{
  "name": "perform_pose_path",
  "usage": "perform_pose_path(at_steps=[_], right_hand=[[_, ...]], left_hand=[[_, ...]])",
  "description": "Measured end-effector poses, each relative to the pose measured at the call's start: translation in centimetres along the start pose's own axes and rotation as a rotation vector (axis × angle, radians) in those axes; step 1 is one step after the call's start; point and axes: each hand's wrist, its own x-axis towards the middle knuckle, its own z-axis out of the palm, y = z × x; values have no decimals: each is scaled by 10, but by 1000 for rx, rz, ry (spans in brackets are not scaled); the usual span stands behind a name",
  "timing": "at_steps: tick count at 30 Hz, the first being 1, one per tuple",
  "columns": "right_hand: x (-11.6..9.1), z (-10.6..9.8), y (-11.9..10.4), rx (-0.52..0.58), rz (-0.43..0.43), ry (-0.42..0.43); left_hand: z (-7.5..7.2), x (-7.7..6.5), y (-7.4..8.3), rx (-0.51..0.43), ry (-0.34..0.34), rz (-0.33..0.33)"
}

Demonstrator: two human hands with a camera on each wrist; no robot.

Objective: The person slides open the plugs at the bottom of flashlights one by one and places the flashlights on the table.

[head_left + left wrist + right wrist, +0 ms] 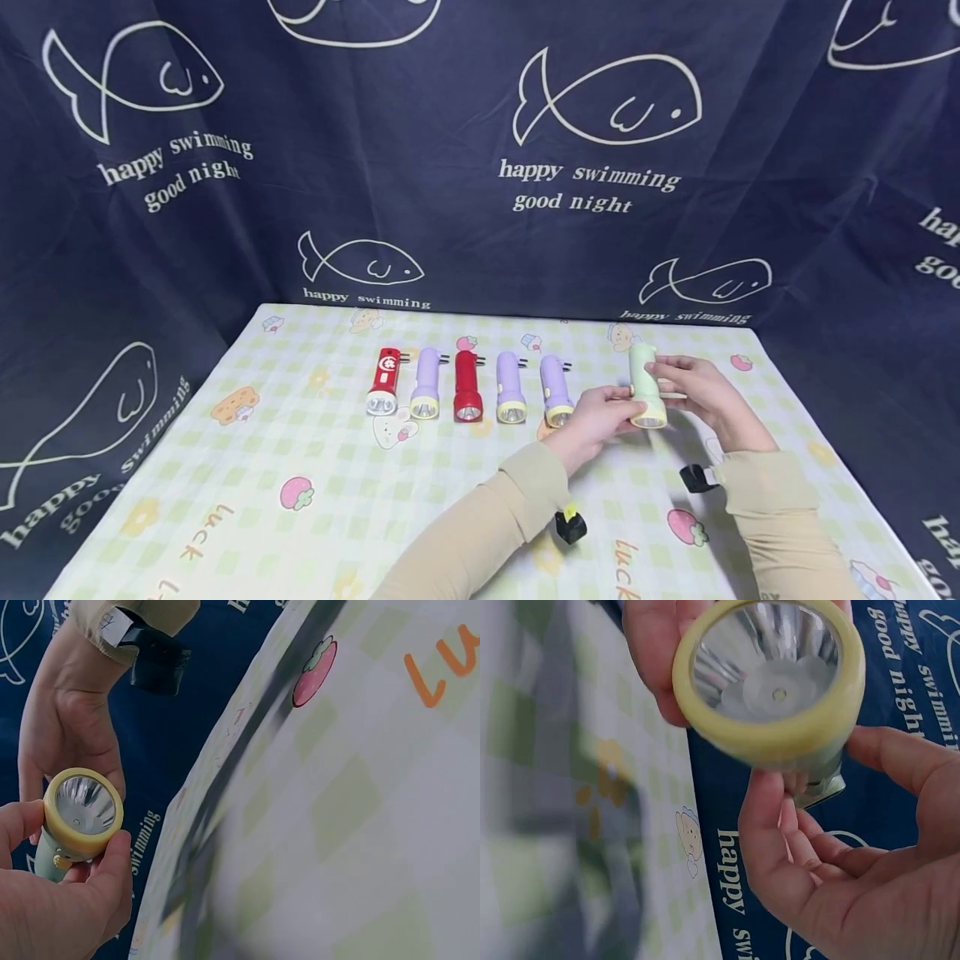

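A pale green flashlight point(642, 371) with a yellow head ring is held between both hands over the right part of the table. My left hand point(596, 421) pinches it at the head between thumb and fingers. From the other side, my right hand point(701, 392) grips the body with thumb and fingertips. The clear lens point(769, 664) and its silver reflector face the right wrist camera. In the left wrist view a small yellow switch point(62, 862) shows below the head ring. The lower body is mostly hidden behind the fingers.
Left of the hands, flashlights lie in a row: a red one with a white print point(386, 371), a plain red one point(467, 383) and purple ones point(509, 383), several with plug prongs showing. A checked cloth point(337, 517) covers the table; a dark blue curtain point(465, 167) hangs behind.
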Motion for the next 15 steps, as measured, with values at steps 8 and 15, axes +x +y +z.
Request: perform_pose_path(at_steps=[8, 15], right_hand=[[0, -2, 1, 112, -10, -52], [0, 0, 0, 176, -32, -64]], left_hand=[[-5, -6, 5, 7, -55, 16], [-10, -13, 6, 2, -90, 9]])
